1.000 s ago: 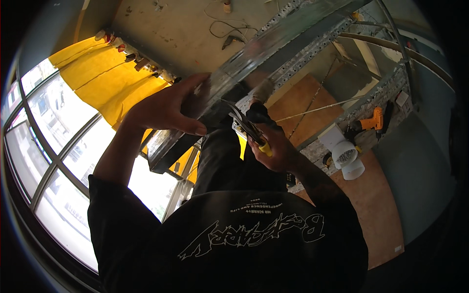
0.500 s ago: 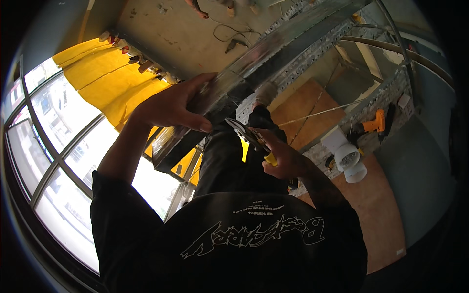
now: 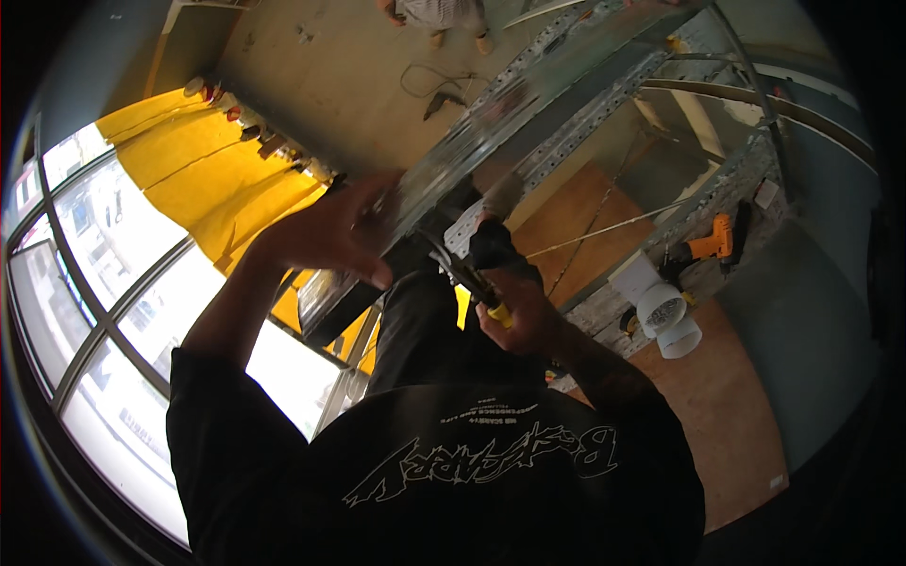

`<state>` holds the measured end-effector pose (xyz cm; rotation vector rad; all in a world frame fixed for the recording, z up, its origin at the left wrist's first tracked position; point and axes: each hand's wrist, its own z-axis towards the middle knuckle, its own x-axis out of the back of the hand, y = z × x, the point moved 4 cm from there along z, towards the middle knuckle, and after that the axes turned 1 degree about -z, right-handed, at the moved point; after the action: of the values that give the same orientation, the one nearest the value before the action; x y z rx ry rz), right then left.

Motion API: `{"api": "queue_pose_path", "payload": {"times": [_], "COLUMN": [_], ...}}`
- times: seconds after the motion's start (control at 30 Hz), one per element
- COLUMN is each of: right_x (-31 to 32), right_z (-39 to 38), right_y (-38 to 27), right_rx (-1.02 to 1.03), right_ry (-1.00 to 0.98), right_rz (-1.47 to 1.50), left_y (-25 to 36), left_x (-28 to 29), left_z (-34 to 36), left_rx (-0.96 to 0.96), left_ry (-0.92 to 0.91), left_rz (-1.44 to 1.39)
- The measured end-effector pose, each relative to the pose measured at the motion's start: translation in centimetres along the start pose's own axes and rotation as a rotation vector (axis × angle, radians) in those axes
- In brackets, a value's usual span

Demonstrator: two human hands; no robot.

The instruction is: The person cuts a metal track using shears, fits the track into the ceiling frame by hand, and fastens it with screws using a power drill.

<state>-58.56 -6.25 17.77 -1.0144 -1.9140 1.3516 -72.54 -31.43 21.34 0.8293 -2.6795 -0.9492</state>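
A long, shiny metal channel point(image 3: 472, 156) runs diagonally from near my body toward the far right. My left hand point(image 3: 326, 231) grips its near part, with the thumb on the near side and the fingers across the top. In my right hand point(image 3: 524, 316) is a pair of metal snips point(image 3: 464, 274) with yellow-tipped handles. Their jaws meet the channel's near side, just right of my left thumb; whether they bite into the metal is too dark to tell. My legs, in dark trousers, are below the channel.
Perforated metal planks point(image 3: 590, 118) lie beside the channel. An orange drill point(image 3: 710, 243) and white cylindrical pieces point(image 3: 661, 307) rest on a plank at right. Below are brown boards point(image 3: 727, 415). Yellow sheeting point(image 3: 208, 179) hangs at left by windows. Another person point(image 3: 444, 14) stands on the floor beyond a corded tool point(image 3: 442, 104).
The snips and my right hand have moved slightly left, closer to the channel. The channel is blurred and has shifted slightly. More of the other person shows at the top.
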Motion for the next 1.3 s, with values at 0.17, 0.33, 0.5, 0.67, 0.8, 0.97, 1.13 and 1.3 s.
{"api": "queue_pose_path", "payload": {"times": [0.17, 0.33, 0.5, 0.67, 0.8, 0.97, 1.13, 1.3], "right_x": [-0.7, -0.8, -0.2, -0.9, -1.6, -2.0, -2.1, -1.9], "right_z": [-0.6, -1.9, -1.9, -2.8, -1.7, -1.2, -1.5, -1.5], "right_y": [0.2, 0.6, 0.1, 0.9, -0.5, -1.3, -0.8, -0.7], "right_rx": [-0.083, -0.166, -0.252, -0.170, -0.152, -0.223, -0.385, -0.270], "right_ry": [-0.163, -0.289, -0.380, -0.371, -0.372, -0.270, -0.303, -0.314], "right_rz": [0.147, 0.193, 0.169, 0.175, 0.153, 0.078, 0.081, 0.101], "left_y": [-1.2, -1.1, -1.7, -2.4, -2.6, -2.9, -3.0, -3.7], "left_x": [-1.2, -1.6, -1.7, -2.2, -2.6, -2.2, -1.9, -2.4], "left_z": [-0.8, -1.0, -1.3, -0.8, -1.0, -0.5, -0.6, 0.3], "left_rx": [0.033, 0.003, 0.011, -0.019, 0.009, 0.029, 0.067, -0.100], "left_ry": [-0.014, -0.001, 0.044, -0.006, 0.001, -0.001, -0.055, 0.050], "left_rz": [0.198, 0.096, 0.032, -0.079, -0.087, -0.112, -0.202, -0.310]}}
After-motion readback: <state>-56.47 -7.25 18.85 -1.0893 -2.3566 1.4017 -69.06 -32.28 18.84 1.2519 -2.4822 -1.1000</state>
